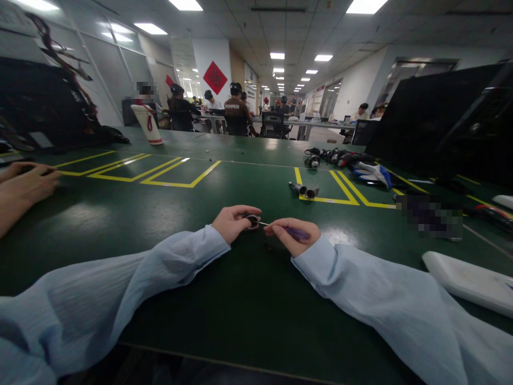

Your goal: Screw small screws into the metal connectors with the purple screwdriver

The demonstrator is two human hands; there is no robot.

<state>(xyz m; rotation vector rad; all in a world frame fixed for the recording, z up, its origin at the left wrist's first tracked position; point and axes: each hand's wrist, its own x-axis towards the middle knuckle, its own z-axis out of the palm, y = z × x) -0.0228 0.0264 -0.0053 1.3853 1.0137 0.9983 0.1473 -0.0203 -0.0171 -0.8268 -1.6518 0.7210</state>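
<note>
My left hand [232, 222] is closed round a small round dark part [252, 221] with a metal rim, held just above the green table [160, 214]. My right hand [294, 235] grips a thin screwdriver with a purple handle [297, 233]. Its metal tip points left and touches the round part. Both forearms in light blue sleeves rest on the table. A few tiny dark bits lie on the table below my hands [267, 246].
Two short metal cylinders [303, 190] lie beyond my hands by yellow tape lines. Several dark parts [332, 156] and a white-blue glove [374, 172] sit at the right rear. A white slab [468, 280] lies right. Another person's hand [24, 184] rests at the left edge. A white cup [147, 124] stands far left.
</note>
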